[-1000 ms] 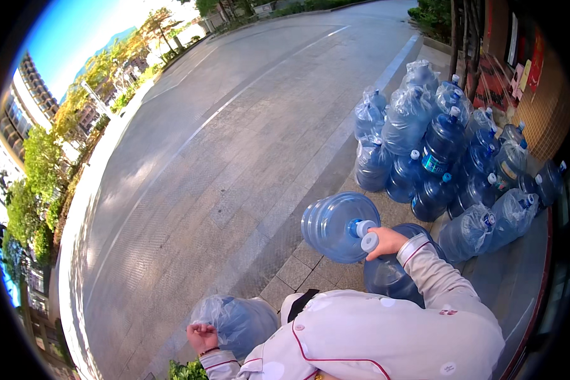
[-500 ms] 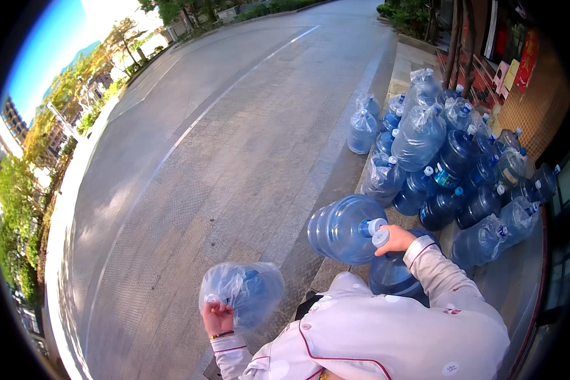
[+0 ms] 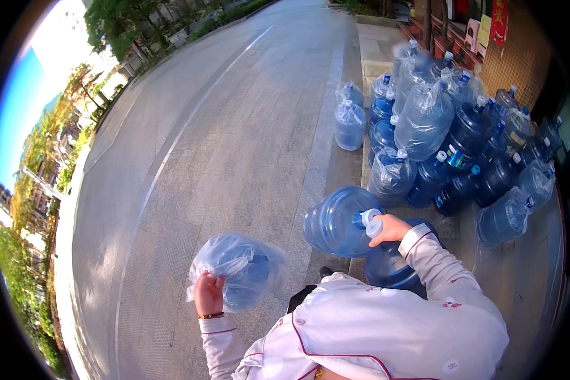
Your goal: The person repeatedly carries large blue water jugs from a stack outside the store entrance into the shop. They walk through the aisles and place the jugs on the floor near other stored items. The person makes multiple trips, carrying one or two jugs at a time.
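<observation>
My left hand (image 3: 209, 292) is closed on the gathered clear plastic bag around a bagged water jug (image 3: 250, 269), which hangs over the pavement on my left. On the other side my right hand (image 3: 389, 230) is closed at the white-capped necks of two blue water jugs. One large ribbed jug (image 3: 332, 221) tilts with its cap toward me. A darker blue jug (image 3: 389, 263) sits below my right wrist, partly hidden by my sleeve. Two white caps show close together at my right fingers; the exact hold on each neck is partly hidden.
A pile of several blue water jugs (image 3: 472, 133), some bagged, stands on the raised paving at the right. Two bagged jugs (image 3: 350, 125) stand at its left edge. Grey road (image 3: 221, 139) stretches ahead and left. Small plastic chairs (image 3: 477, 35) are beyond the pile.
My view has shifted, with the pile now nearer the top. The bagged jug in my left hand has come up slightly. Both hands keep their holds.
</observation>
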`<state>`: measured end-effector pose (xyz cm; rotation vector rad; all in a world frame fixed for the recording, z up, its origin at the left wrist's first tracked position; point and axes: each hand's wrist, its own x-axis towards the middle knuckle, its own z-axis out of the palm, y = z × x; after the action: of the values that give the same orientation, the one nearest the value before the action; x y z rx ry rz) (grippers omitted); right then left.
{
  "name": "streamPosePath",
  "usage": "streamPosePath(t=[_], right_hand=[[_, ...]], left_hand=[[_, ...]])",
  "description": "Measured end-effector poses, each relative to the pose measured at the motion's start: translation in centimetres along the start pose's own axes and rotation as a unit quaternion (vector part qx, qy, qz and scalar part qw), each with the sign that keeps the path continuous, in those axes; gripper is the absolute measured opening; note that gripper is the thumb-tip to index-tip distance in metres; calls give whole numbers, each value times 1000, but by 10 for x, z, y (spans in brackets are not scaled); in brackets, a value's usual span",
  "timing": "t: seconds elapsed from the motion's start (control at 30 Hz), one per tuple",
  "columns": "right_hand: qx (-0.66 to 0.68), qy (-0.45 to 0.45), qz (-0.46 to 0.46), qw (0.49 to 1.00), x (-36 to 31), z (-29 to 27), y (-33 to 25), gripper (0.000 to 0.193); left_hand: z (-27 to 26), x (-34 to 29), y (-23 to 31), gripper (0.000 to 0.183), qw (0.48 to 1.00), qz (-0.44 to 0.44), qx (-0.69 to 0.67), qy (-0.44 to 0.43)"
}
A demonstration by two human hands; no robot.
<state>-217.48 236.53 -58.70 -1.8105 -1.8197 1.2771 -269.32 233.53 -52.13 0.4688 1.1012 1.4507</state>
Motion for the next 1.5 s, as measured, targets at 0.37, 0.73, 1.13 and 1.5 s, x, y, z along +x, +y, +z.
streamPosePath(t=[0.37,0.73,1.13,1.5], right_hand=[[44,3,14,999,197,-3,11,56],[78,120,122,982,337,0,-12,57],[204,181,248,930,429,-10,7,60],[289,126,344,884,519,-26,58,73]], left_hand=[[63,298,-13,5,985,-103,70,-119],[198,571,-35,20,927,-180,183,-272],[376,771,-160,13,761,-298,372,-440],[521,843,-368,10,504,-303,569,-575]])
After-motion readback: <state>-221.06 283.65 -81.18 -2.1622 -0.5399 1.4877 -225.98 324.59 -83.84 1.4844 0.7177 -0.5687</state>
